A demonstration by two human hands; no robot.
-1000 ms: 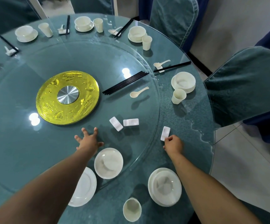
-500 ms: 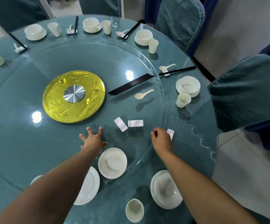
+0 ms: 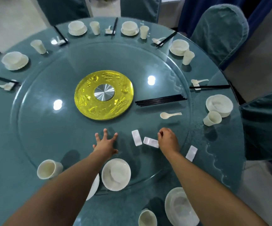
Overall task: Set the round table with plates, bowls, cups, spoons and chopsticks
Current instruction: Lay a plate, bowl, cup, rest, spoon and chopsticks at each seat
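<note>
**Hands on the turntable, near place half laid**

I read the left hand (image 3: 105,145) as flat on the round glass turntable (image 3: 50,128), fingers spread and straight, holding nothing. The right hand (image 3: 168,140) hovers or rests over the glass with its fingers curled downward; I cannot tell whether they pinch anything. It sits just beside the middle white rectangular ceramic rest (image 3: 151,142), at that rest's right end, contact unclear.

A second white rest (image 3: 136,138) lies just left of the middle one, on the turntable. A third rest (image 3: 191,153) lies apart to the right, on the teal outer table (image 3: 221,160).

Further out on the turntable: a bundle of black chopsticks (image 3: 160,100) and one loose cream ceramic spoon (image 3: 170,115), both near the gold disc with a steel hub (image 3: 104,94).

Near edge: a white bowl (image 3: 116,174) on the turntable rim, a cream cup (image 3: 48,169) at its left, a white plate (image 3: 92,186) partly hidden by the left forearm. On the outer table, stacked white plate and bowl (image 3: 180,207) with a second cream cup (image 3: 147,218) beside them.

Laid settings ring the far edge.
</note>
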